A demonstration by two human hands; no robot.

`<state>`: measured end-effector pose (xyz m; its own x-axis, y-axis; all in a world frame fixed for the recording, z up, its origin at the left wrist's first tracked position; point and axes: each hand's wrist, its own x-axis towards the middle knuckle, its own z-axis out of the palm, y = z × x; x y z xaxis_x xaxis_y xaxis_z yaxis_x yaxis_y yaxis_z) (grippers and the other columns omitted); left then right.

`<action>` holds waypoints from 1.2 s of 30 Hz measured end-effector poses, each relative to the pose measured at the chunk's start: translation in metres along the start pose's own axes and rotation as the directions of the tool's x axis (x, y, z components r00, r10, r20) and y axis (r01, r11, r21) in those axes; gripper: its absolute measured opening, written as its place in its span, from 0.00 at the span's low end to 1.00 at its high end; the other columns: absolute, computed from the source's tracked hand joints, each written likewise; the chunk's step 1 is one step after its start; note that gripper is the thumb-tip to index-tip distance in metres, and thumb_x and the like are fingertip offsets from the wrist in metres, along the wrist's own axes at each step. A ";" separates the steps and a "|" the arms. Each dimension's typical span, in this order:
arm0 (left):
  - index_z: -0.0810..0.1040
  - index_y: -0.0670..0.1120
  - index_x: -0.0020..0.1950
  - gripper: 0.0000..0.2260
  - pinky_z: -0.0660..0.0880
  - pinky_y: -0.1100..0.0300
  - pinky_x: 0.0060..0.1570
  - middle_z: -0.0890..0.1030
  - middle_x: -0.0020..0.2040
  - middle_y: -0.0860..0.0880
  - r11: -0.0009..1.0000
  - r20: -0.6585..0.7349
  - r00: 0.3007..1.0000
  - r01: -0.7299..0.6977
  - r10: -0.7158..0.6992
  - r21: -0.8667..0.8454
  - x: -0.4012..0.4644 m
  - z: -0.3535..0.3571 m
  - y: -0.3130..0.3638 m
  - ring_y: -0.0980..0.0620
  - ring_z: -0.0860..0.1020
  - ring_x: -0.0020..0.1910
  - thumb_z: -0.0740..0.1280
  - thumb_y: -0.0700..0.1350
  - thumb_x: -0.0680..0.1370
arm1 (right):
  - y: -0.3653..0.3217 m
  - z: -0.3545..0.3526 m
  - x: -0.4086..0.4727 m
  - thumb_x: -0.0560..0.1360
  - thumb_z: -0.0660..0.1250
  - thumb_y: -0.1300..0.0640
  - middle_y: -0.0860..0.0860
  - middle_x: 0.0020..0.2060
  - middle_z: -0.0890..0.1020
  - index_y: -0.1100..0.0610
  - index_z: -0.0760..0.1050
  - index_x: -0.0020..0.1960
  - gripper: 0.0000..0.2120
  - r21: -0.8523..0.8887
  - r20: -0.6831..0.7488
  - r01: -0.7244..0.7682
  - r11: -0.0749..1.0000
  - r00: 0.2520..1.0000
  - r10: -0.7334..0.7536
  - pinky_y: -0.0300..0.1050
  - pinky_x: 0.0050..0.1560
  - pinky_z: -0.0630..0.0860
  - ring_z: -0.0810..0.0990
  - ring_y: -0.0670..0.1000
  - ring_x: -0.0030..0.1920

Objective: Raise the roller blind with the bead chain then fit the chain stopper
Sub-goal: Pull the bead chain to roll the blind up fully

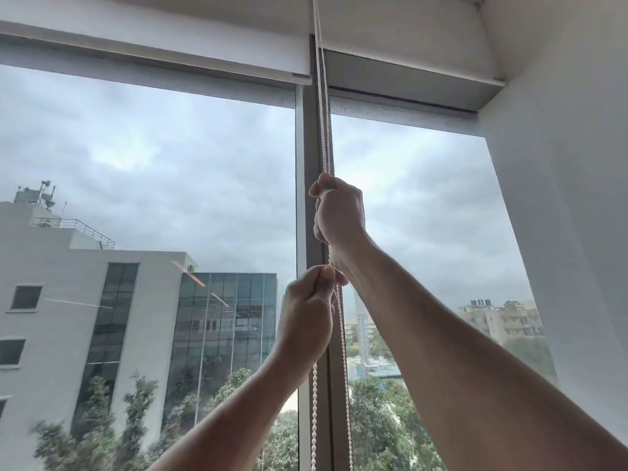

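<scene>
The chain (323, 107) runs straight up and down along the window post (307, 171), and the blind (153, 62) is rolled up near the frame's top edge. My right hand (339, 212) is clenched on it above; my left hand (311, 311) pinches it directly below, so the next pull goes downward.

White bead chain (323, 107), a string of small pale beads, cream-tinged lower down. White roller blind (153, 42), plain, unpatterned. Grey window mullion (309, 147) and a darker grey headbox (401, 79) at right. White wall (560, 130), plain. Grey-blue overcast sky (170, 147), mottled with lighter patches. Off-white building (51, 273) with dark window squares; beside it a blue-green glass facade (224, 317) gridded by pale lines. Green trees (102, 419) below. Beige distant blocks (503, 321).
</scene>
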<state>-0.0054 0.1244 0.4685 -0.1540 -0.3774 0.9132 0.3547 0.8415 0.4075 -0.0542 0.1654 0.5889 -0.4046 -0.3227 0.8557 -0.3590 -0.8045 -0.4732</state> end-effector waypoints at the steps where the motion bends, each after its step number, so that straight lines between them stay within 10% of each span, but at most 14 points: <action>1: 0.81 0.53 0.37 0.19 0.61 0.65 0.22 0.67 0.22 0.55 1.000 0.035 0.999 0.017 -0.016 -0.023 0.002 -0.003 -0.001 0.56 0.63 0.21 0.58 0.44 0.84 | 0.000 0.000 0.000 0.70 0.52 0.64 0.42 0.24 0.67 0.51 0.73 0.27 0.19 -0.008 -0.001 0.011 1.000 1.000 -0.011 0.37 0.23 0.57 0.61 0.47 0.18; 6: 0.80 0.50 0.51 0.13 0.80 0.58 0.32 0.83 0.32 0.49 0.979 -0.054 0.979 0.191 -0.195 -0.069 0.026 -0.019 0.002 0.52 0.82 0.31 0.56 0.43 0.83 | 0.004 -0.002 -0.017 0.69 0.54 0.60 0.45 0.19 0.66 0.49 0.73 0.27 0.16 -0.081 0.005 0.103 0.991 0.995 -0.103 0.44 0.29 0.60 0.63 0.52 0.24; 14: 0.78 0.43 0.57 0.16 0.80 0.60 0.35 0.84 0.50 0.42 0.976 -0.120 0.974 0.174 -0.190 -0.127 0.079 -0.021 0.045 0.49 0.84 0.45 0.56 0.52 0.84 | 0.055 -0.017 -0.063 0.77 0.58 0.62 0.42 0.24 0.74 0.51 0.75 0.32 0.17 -0.023 0.049 0.136 0.990 0.990 -0.135 0.40 0.28 0.66 0.69 0.43 0.27; 20: 0.77 0.42 0.45 0.10 0.66 0.65 0.23 0.72 0.32 0.47 0.958 -0.034 0.977 0.197 -0.209 -0.207 0.103 0.004 0.082 0.56 0.71 0.22 0.59 0.40 0.83 | 0.076 -0.019 -0.076 0.77 0.58 0.56 0.44 0.23 0.63 0.55 0.71 0.33 0.14 -0.015 0.047 0.144 0.989 0.989 -0.143 0.47 0.31 0.57 0.60 0.49 0.27; 28: 0.79 0.50 0.36 0.16 0.70 0.65 0.30 0.76 0.29 0.58 0.997 -0.203 0.976 0.077 -0.077 -0.009 0.087 0.017 0.078 0.58 0.72 0.27 0.57 0.34 0.74 | 0.069 -0.035 -0.068 0.84 0.56 0.51 0.51 0.22 0.69 0.54 0.72 0.33 0.21 0.198 0.249 -0.100 0.975 0.967 0.048 0.38 0.21 0.66 0.66 0.49 0.19; 36: 0.79 0.48 0.37 0.15 0.70 0.69 0.24 0.79 0.31 0.54 0.999 -0.183 0.982 0.030 -0.035 -0.034 0.065 0.011 0.062 0.64 0.76 0.26 0.59 0.37 0.78 | 0.035 -0.038 -0.016 0.81 0.57 0.41 0.56 0.33 0.83 0.60 0.81 0.47 0.25 0.250 0.104 -0.190 0.949 0.980 0.169 0.42 0.28 0.78 0.83 0.52 0.30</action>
<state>-0.0030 0.1566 0.5530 0.0052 -0.4713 0.8819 0.3810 0.8164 0.4340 -0.0926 0.1611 0.5506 -0.3693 -0.5042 0.7806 -0.0540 -0.8270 -0.5597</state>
